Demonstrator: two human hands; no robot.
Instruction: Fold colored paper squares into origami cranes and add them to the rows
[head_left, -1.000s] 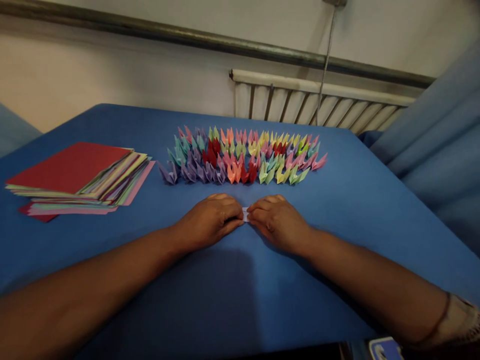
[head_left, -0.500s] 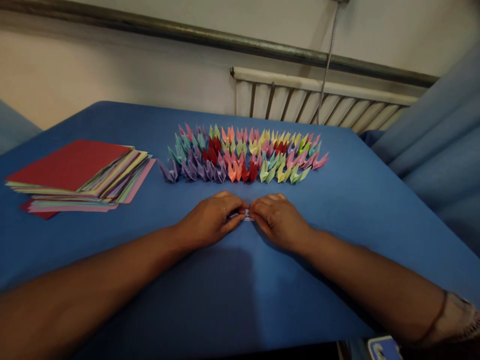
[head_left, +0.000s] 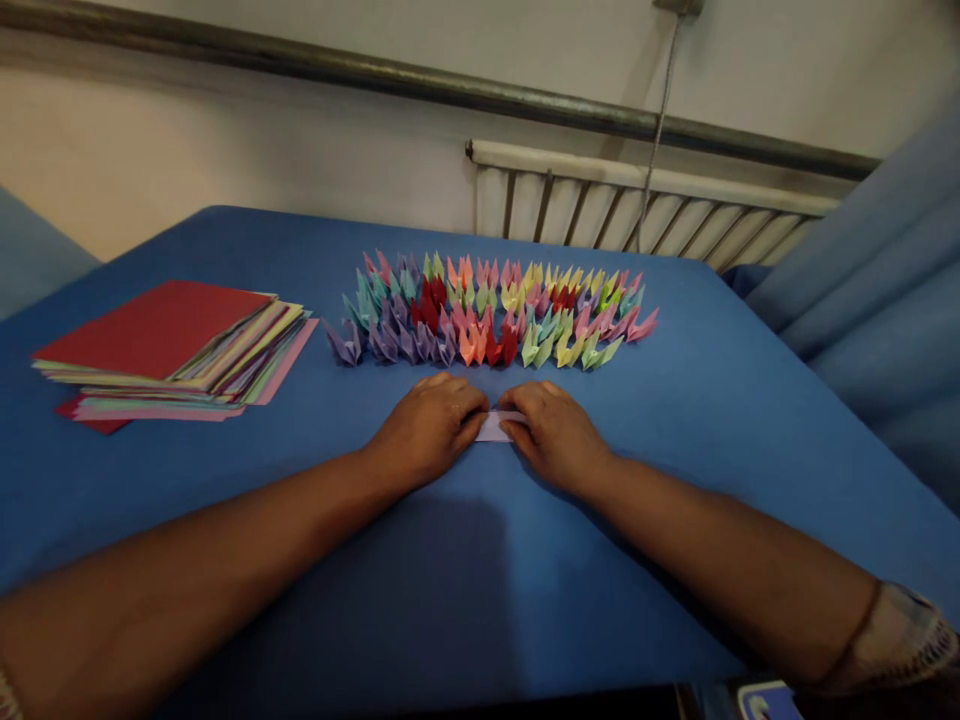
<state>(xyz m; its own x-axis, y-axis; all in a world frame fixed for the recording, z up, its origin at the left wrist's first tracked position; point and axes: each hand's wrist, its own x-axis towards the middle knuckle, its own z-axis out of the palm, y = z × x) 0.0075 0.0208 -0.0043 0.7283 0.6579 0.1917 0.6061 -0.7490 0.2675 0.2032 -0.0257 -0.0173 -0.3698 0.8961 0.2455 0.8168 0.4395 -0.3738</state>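
Between my two hands lies a small piece of pale lilac paper [head_left: 495, 428], with a folded edge along its far side. My left hand [head_left: 429, 425] pinches its left end, fingers curled over it. At the right end, my right hand [head_left: 556, 432] grips the paper between thumb and fingers. Parts of the paper are hidden under both hands. Just beyond them stand rows of folded paper cranes [head_left: 501, 345] in purple, red, orange, pink, yellow, green and blue.
To the left rests a stack of coloured paper sheets [head_left: 157, 330] with a red one on top. Everything sits on a blue-covered table [head_left: 420, 620]. Behind it are a radiator [head_left: 585, 195] and a wall pipe [head_left: 390, 75]; a blue curtain [head_left: 885, 270] hangs at the right.
My hands have moved slightly apart, and more of the lilac paper shows between them. The view has shifted a little.
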